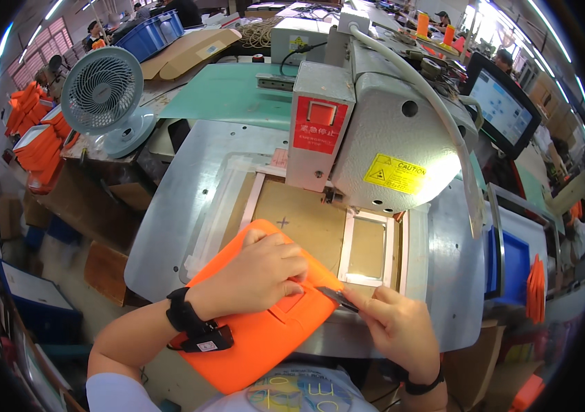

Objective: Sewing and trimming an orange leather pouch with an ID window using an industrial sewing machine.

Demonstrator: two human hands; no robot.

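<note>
A bright orange soft, rounded fabric piece (pixel 234 340) lies slanted in front of me, over the near edge of the machine's metal table. A small rectangular patch or slot shows in its surface. My left hand (pixel 255 271) rests on its upper part, fingers curled and gripping the orange material. My right hand (pixel 395 319) is closed around slim dark thread snips (pixel 337 298). Their pointed tip touches or lies just over the right edge of the orange piece. How the right fingers sit in the handle is partly hidden.
An industrial sewing machine head (pixel 395 137) stands beyond my hands, with a red-labelled switch box (pixel 320 123) at its left. Under it lies a white clamp frame (pixel 347 254) on the metal table (pixel 169 199). A fan (pixel 102 90) stands left, a screen (pixel 502 103) right.
</note>
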